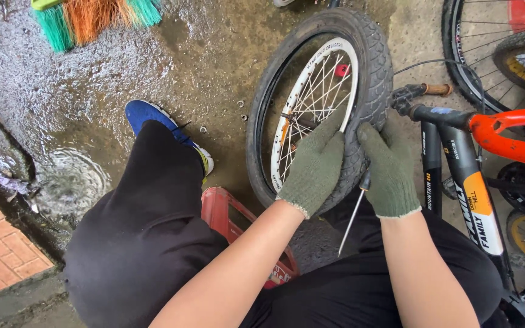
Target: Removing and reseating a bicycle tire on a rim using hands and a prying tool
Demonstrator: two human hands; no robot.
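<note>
Both hands in green knitted gloves grip the black knobbly rubber tyre (pixel 360 91) on its white spoked rim, standing upright on wet concrete: the left hand (pixel 315 165) clasps the tread, the right hand (pixel 390 167) clamps tyre and a thin metal tool (pixel 353 215). A red plastic crate (pixel 226 218) sits below; an orange-and-black bicycle frame (pixel 487 140) crowds the right

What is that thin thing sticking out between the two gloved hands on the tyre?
In the head view, a slim metal tool shaft lies between the left hand and right hand, pointing back toward the person from the black tyre.
</note>
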